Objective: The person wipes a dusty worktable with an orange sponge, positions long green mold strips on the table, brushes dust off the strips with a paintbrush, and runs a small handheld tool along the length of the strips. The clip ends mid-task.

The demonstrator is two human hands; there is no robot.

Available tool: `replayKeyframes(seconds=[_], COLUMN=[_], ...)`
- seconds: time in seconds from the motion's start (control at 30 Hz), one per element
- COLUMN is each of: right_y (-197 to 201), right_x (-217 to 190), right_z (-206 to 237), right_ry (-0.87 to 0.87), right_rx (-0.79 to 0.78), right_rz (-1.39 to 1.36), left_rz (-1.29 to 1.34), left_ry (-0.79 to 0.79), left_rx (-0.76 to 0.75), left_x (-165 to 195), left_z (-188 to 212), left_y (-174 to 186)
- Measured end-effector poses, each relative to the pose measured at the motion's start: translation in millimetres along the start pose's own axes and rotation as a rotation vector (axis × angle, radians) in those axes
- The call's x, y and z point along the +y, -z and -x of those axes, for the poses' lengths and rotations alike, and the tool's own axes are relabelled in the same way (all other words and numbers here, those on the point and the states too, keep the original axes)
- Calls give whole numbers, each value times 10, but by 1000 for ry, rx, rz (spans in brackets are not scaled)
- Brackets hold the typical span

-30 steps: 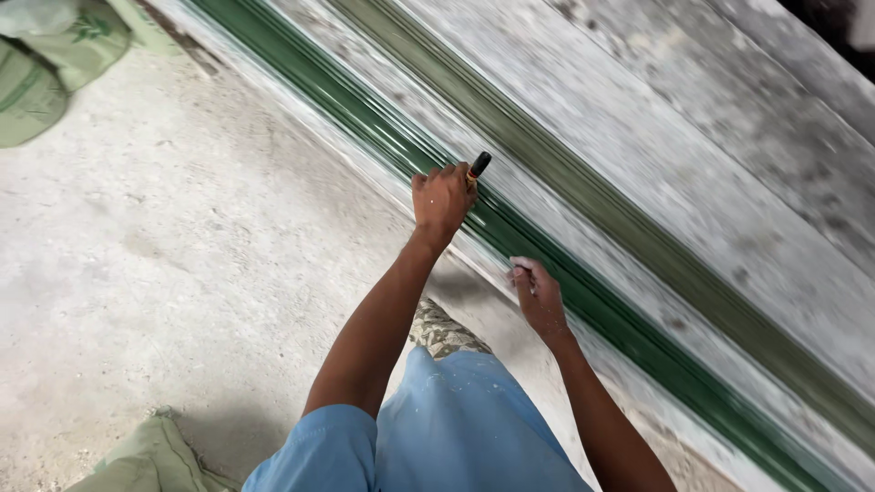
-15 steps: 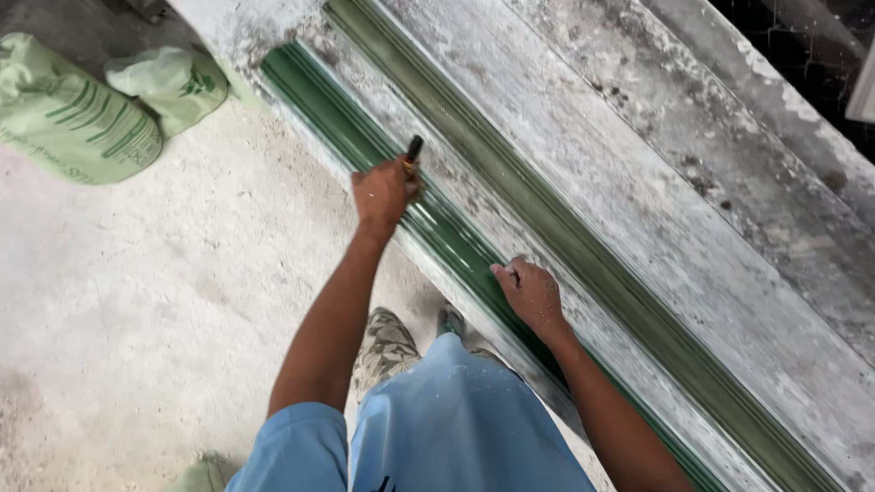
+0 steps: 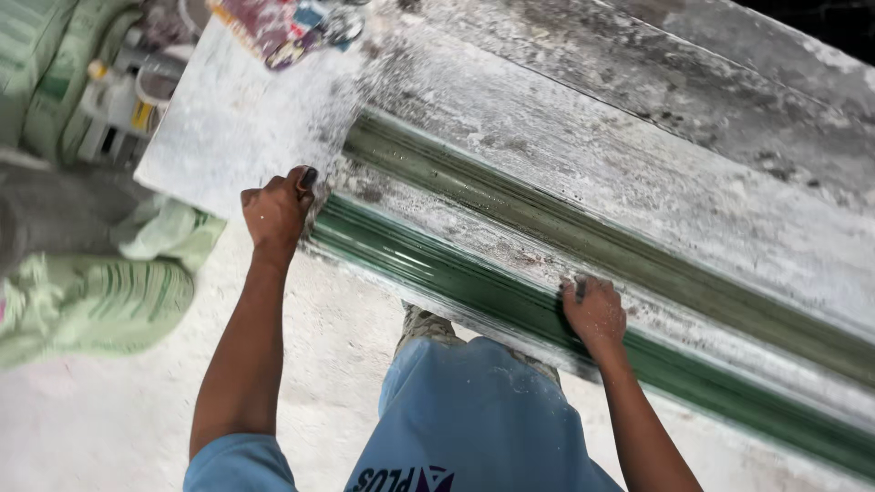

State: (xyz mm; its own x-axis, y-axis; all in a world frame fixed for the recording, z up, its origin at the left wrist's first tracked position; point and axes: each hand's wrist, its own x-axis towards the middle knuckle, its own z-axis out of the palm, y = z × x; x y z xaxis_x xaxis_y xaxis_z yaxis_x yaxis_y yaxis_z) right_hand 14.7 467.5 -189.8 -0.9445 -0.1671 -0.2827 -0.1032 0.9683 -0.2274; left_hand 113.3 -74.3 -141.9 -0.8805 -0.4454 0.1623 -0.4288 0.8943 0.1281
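Two bare hands at the front edge of a dusty stone slab with green moulded profiles.

The left hand sits at the near end of the green moulded edge, fingers curled tight into a fist around a small dark tool — only its tip shows above the knuckles, so its kind cannot be told. The right hand lies further along the same edge, palm down, fingers together and bent over the lip of the slab, touching it and holding nothing. A second green groove runs parallel just behind the edge. White dust coats the slab top — heaviest near the left hand. Pale green sacks lie on the floor to the left, well apart from the slab; a cluster of bottles stands behind them.
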Motion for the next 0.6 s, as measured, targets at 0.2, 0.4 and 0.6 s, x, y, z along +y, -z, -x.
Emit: replayKeyframes(seconds=[0.2,0.4,0.6], right_y=[-99,43,165], right_x=[168,261,196], right_z=[120,85,47], right_ry=[-405,-631,-660], right_rx=[-15,-29,-129], right_rz=[56,-43,-46], left_rz=[810,667,546], left_ry=[-639,-933,-974], left_rx=[21,-182,-171], left_x=[1163,1929,616], left_z=[-486,-468,-970], left_y=[-88,-471,-456])
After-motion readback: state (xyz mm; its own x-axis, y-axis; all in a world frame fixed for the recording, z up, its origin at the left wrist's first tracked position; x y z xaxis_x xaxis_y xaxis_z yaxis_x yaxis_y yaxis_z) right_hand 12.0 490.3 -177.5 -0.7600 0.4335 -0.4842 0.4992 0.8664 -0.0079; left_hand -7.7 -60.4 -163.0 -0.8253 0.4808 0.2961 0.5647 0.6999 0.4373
